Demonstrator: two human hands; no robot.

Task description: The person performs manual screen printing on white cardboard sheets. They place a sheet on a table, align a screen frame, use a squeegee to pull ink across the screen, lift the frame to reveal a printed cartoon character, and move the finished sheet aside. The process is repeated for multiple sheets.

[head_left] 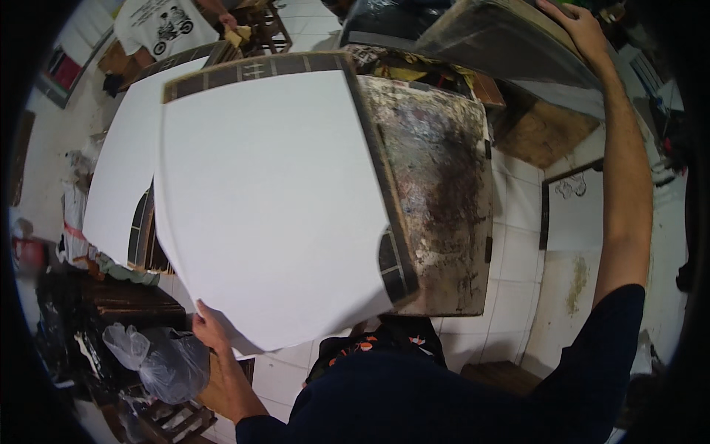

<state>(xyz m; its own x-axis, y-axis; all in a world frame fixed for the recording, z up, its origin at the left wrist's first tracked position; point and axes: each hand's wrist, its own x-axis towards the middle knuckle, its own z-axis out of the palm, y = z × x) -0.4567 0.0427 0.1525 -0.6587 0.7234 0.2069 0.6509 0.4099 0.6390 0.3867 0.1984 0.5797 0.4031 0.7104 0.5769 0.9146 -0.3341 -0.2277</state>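
A large white panel (266,200), cut with curved notches like a garment piece, lies on a dark board (296,65) with pale grid lines along its border. My left hand (211,329) grips the panel-covered board at its lower left edge, thumb on top; the other fingers are hidden beneath. Up at the far right, my raised right hand (580,33) is closed over the edge of a dark, framed slab (503,41), which tilts above the work table. Below the slab, a stained, paint-crusted tabletop (436,185) shows to the right of the board.
A second white panel (118,170) rests on stacked boards to the left. Beyond it stands another person in a white shirt (166,26). A clear plastic bag (170,366) sits at lower left. At right, a drawn-on white sheet (577,211) leans by the wall.
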